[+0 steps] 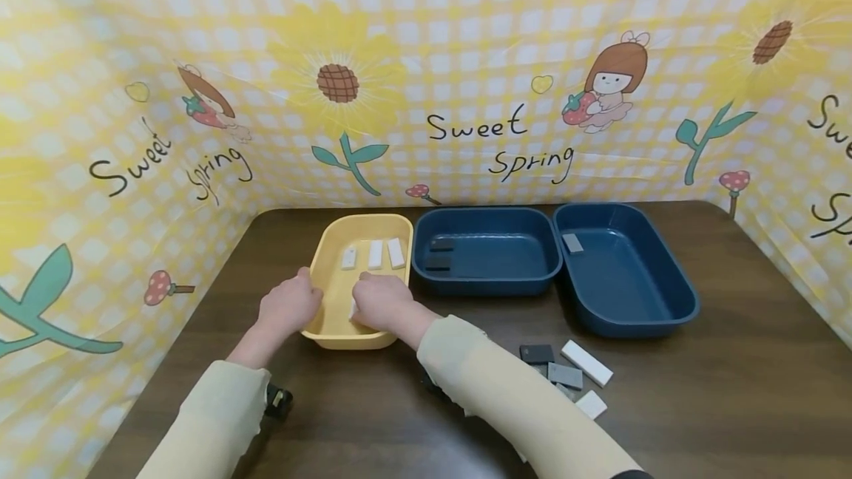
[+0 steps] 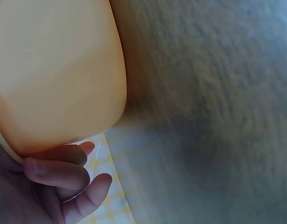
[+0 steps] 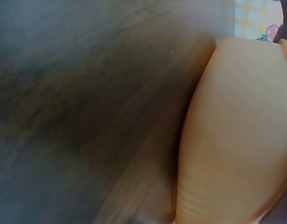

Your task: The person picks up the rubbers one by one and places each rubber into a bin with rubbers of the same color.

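Observation:
My left hand [image 1: 291, 304] grips the left rim of a yellow plastic tray [image 1: 325, 331]; in the left wrist view its curled fingers [image 2: 64, 175] lie against the outside of the tray wall. My right hand [image 1: 384, 301] reaches over the near right part of the same tray, fingers curled down. It holds a small white block [image 1: 353, 310], mostly hidden under the fingers. Toward the far end of the tray lie a white block [image 1: 349, 258] with faint marks, a white block [image 1: 376, 254] and a tilted white block [image 1: 396, 253].
A blue tray [image 1: 492, 287] with two black blocks [image 1: 438, 264] touches the yellow tray's right side. Beside it stands another blue tray [image 1: 639, 327] holding a grey block [image 1: 572, 243]. A loose pile of black, grey [image 1: 565, 375] and white blocks [image 1: 586, 363] lies on the wooden table [image 1: 739, 375], partly behind my right sleeve.

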### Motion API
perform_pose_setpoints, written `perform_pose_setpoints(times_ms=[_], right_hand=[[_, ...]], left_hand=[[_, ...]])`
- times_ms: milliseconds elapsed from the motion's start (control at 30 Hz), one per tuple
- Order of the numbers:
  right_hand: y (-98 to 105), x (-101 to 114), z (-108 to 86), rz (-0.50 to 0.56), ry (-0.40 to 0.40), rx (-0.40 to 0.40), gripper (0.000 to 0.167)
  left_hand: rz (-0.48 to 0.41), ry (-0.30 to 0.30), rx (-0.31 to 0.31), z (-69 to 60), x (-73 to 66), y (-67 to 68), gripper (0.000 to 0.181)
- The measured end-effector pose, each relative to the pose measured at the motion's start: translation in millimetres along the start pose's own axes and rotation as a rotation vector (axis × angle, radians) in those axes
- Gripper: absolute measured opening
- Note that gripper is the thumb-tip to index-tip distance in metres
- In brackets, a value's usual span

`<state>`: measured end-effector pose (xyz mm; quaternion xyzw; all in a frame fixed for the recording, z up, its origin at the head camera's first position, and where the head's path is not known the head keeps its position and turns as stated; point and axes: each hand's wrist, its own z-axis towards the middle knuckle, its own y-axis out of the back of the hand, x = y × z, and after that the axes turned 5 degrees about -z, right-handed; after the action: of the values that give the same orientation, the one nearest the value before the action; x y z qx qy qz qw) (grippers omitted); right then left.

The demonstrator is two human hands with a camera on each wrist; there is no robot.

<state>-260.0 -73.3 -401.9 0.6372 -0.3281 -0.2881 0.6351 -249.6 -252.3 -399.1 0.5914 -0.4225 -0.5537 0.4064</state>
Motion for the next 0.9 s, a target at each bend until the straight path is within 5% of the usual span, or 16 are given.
perform_pose_setpoints(times_ms=[233, 500, 900], right_hand=[[4, -1, -2.5, 0.083, 0.06, -0.018, 0.026], [5, -2, -3.7, 0.021, 0.217, 0.06, 0.011], [-7, 6, 12.2, 0.017, 0.217, 0.085, 0.02]], left_hand=[[-0.008, 0.0, 0.007, -0.8, 3.5, 0.9, 0.035], [0.002, 0.003, 0.004, -0.6, -0.7, 2.9, 0.037], [0.024, -0.003, -0.013, -2.1, 0.2, 1.8, 0.032]])
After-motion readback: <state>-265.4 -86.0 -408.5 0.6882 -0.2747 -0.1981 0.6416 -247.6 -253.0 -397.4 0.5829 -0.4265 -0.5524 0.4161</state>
